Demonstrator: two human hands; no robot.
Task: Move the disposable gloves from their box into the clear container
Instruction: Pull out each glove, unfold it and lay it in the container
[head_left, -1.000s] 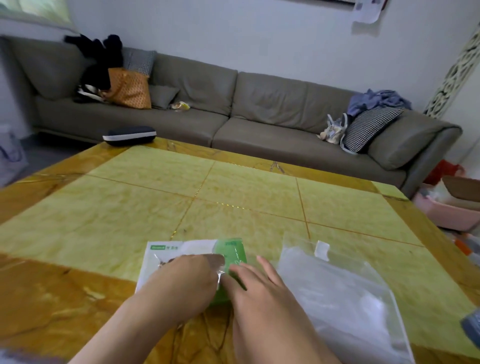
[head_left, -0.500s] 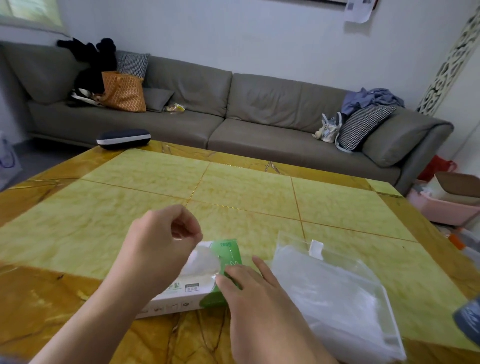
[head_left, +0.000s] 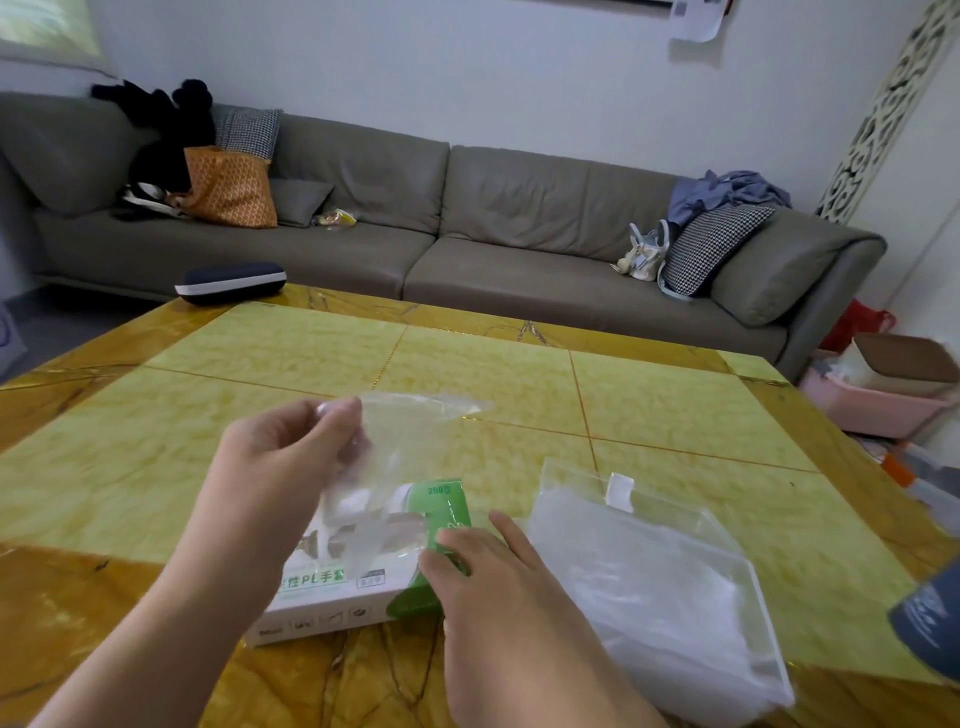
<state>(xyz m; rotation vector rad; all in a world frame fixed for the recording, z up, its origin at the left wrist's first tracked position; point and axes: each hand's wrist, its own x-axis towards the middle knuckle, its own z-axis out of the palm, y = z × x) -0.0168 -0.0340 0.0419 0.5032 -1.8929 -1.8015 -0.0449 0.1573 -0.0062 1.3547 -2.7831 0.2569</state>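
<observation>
A white and green glove box lies flat on the yellow table near the front edge. My left hand pinches a thin clear disposable glove and holds it up above the box; its lower end still hangs at the box opening. My right hand lies on the green right end of the box with straight fingers, pressing it down. To the right of the box sits the clear container, a soft transparent pouch with a white tab, holding several clear gloves.
The table has a brown marbled border. A dark case sits at its far left corner. A grey sofa with bags and cushions runs behind. A grey object juts in at the right edge.
My left hand has risen from the box opening, drawing a clear glove up and out. My right hand has stayed on the box's green end.
</observation>
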